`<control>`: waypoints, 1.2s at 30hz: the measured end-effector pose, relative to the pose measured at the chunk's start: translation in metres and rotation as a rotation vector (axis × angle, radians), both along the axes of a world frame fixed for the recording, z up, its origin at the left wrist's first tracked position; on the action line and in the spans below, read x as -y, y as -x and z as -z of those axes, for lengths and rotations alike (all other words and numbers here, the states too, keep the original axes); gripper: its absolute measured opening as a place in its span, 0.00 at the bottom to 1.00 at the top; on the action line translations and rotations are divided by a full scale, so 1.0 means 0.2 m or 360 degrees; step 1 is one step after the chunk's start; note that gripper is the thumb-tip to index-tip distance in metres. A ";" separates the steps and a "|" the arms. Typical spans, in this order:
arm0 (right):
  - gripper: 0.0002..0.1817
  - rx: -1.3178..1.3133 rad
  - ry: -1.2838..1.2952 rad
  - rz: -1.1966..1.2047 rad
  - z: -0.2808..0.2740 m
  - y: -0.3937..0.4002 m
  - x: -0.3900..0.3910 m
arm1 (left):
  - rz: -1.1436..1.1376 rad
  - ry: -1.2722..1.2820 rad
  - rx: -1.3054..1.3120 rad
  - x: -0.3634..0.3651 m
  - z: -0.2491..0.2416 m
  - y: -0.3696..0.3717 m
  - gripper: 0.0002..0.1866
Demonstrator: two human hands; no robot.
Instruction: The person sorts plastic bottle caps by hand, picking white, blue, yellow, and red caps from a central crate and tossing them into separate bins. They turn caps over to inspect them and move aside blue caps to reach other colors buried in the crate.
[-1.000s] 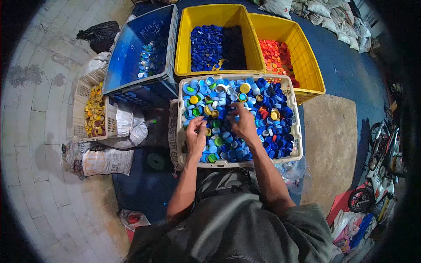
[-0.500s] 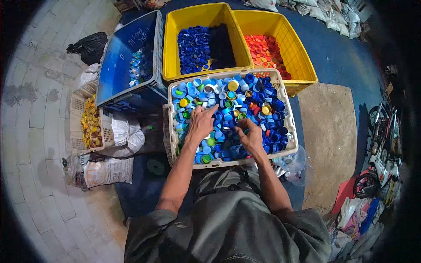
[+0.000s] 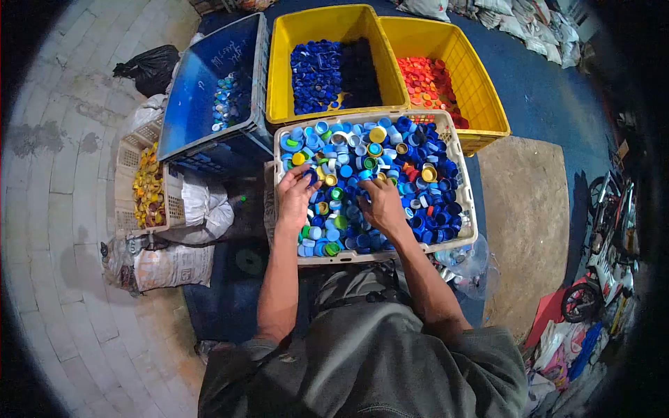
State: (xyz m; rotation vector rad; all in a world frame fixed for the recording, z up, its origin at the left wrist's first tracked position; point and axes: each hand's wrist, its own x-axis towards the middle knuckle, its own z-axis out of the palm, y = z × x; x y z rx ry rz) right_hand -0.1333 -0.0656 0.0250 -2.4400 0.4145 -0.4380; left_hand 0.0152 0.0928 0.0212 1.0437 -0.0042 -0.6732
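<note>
A cream plastic crate (image 3: 470, 202) in front of me holds a heap of bottle caps, mostly light blue on the left and dark blue on the right, with some green, yellow, white and red ones. My left hand (image 3: 294, 198) is at the crate's left side, its fingers closed around a dark blue bottle cap (image 3: 311, 177). Over the middle of the heap, my right hand (image 3: 383, 207) has curled fingers pointing down at the caps. Its fingertips are partly hidden, and what they grip cannot be made out.
Behind the crate stand a blue bin (image 3: 202, 90) with mixed caps, a yellow bin (image 3: 279, 63) with dark blue caps and another yellow bin (image 3: 481, 83) with red-orange caps. A basket (image 3: 127, 182) of yellow caps stands left, above sacks (image 3: 174, 266). A motorcycle (image 3: 603, 272) is far right.
My left hand has moved left and closed on a dark blue cap. The right hand has shifted slightly left and up over the caps. The whole view has shifted a little.
</note>
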 end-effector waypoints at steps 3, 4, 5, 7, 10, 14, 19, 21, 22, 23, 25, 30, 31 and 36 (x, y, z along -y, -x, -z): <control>0.13 -0.0179 0.0273 -0.0018 0.02 -0.07 -0.04 | 0.0047 0.0362 -0.0312 -0.09 0.00 0.00 0.11; 0.12 -0.0203 0.0290 -0.0019 0.04 -0.09 -0.05 | -0.0004 0.0392 -0.0394 -0.11 0.00 0.02 0.11; 0.11 -0.0180 0.0304 -0.0025 0.06 -0.10 -0.06 | -0.0057 0.0422 -0.0474 -0.12 -0.01 0.04 0.10; 0.10 -0.0142 0.0335 -0.0036 0.10 -0.10 -0.06 | -0.0082 0.0332 -0.0492 -0.15 0.02 0.06 0.09; 0.08 0.0039 0.0087 -0.0063 0.10 -0.08 -0.03 | 0.0030 -0.0190 -0.0190 -0.16 0.09 0.07 0.09; 0.08 0.0257 -0.0670 0.0210 0.09 0.01 0.04 | 0.0321 -0.1008 0.0747 -0.14 0.06 0.14 0.14; 0.08 0.0454 -0.2039 0.0648 0.01 0.20 0.17 | 0.0642 -0.1819 0.1318 -0.20 -0.07 0.14 0.20; 0.09 0.0606 -0.2330 0.0619 0.07 0.27 0.22 | 0.0787 -0.1980 0.1212 -0.21 -0.09 0.14 0.23; 0.10 0.0684 -0.2471 0.0609 0.10 0.29 0.23 | 0.0836 -0.1995 0.1258 -0.21 -0.09 0.16 0.24; 0.10 0.0705 -0.2524 0.0587 0.13 0.31 0.23 | 0.0885 -0.2009 0.1304 -0.20 -0.10 0.19 0.25; 0.12 0.0744 -0.2634 0.0538 0.09 0.31 0.18 | 0.0998 -0.2144 0.1307 -0.16 -0.13 0.22 0.29; 0.14 0.0631 -0.2732 0.0521 0.01 0.28 0.12 | 0.1088 -0.2251 0.1240 -0.14 -0.12 0.24 0.36; 0.14 0.0687 -0.2808 0.0524 0.01 0.27 0.12 | 0.1060 -0.2213 0.1267 -0.14 -0.11 0.23 0.35; 0.10 0.0811 -0.3104 0.0652 -0.01 0.28 0.12 | 0.0984 -0.2126 0.1218 -0.16 -0.08 0.22 0.31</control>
